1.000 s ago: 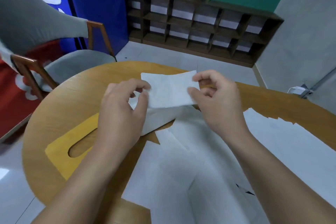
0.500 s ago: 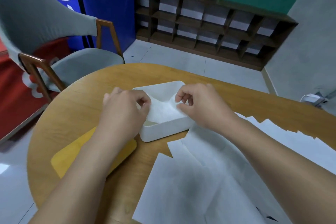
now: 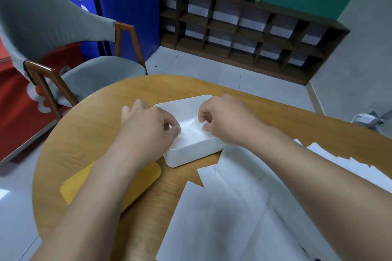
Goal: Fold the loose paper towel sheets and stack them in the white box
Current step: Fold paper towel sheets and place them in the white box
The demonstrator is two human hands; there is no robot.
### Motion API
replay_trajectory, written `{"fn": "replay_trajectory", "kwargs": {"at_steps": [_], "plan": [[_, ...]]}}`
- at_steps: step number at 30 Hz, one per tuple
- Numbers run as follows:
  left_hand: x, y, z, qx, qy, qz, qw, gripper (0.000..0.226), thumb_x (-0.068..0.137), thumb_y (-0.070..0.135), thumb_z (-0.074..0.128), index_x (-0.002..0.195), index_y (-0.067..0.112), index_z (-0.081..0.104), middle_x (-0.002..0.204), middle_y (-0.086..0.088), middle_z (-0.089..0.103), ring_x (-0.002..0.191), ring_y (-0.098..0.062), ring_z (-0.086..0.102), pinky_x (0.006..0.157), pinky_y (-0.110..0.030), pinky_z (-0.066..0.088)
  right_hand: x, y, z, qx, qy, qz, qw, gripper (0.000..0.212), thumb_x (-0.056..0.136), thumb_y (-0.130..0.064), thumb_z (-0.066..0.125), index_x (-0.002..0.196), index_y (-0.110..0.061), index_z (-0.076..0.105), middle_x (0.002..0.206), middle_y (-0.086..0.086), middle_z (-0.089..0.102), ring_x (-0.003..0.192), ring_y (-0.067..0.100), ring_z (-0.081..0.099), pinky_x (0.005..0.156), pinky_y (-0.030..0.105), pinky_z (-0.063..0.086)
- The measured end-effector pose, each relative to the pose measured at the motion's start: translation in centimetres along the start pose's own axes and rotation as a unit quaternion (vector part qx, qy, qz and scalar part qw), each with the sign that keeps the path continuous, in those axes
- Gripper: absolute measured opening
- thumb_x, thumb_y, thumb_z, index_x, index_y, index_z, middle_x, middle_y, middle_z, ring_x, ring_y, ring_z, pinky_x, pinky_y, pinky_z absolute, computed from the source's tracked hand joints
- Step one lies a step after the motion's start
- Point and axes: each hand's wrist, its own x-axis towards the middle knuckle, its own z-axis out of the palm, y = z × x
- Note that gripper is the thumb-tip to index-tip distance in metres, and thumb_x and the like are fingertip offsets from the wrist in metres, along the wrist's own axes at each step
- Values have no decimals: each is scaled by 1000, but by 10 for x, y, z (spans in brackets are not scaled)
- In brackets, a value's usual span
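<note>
Both: left hand (image 3: 148,127), right hand (image 3: 222,121) apparently pinching folded sheet (image 3: 192,131) inside white box (image 3: 191,154).

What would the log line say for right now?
step: placing folded paper towel in white box | left hand: pinching it | right hand: pinching it | loose sheets: waiting on table

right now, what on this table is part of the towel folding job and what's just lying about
Part of the job:
- white box
- folded sheet pinched by left hand and right hand inside the box
- loose paper towel sheets

Just lying about:
- yellow board under the left forearm
- grey chair beside the table
</note>
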Motion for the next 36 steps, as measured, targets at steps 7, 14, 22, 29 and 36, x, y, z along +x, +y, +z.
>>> {"fn": "replay_trajectory", "kwargs": {"at_steps": [7,14,22,29,36], "plan": [[6,-4,8,-6,26,-7,1000,24,109,31,61,109,41,83,102,25,69,101,-8,25,111,-40,31,2,-9,-15,-138,-71,-21,988,7,99,-24,72,94,-20,75,94,5,68,88,32,65,61,33,40],[7,-6,8,-21,53,-15,998,9,103,42,73,103,45,82,112,10,47,113,-22,34,100,-26,26,4,-1,-21,-92,-9,-28,995,29,97,-41,79,114,-18,80,95,1,75,85,23,71,70,37,58],[-10,24,6,-70,91,104,988,21,102,33,76,121,41,79,107,20,54,113,-11,40,94,-29,36,-46,7,-44,184,44,5,982,13,93,-32,88,103,-27,82,79,-3,72,61,6,58,51,11,41],[-54,72,41,-206,56,182,960,17,99,20,74,106,36,76,102,20,73,99,-6,66,79,-26,52,-136,35,-30,332,107,50,936,13,90,-32,90,92,-24,80,67,-11,60,56,7,43,58,26,39],[-97,87,110,-157,-77,213,961,23,99,28,75,118,41,73,103,21,72,101,-3,63,89,-30,53,-221,64,41,421,130,154,884,7,92,-20,87,91,-26,82,60,-17,48,59,11,39,60,28,37]]}}
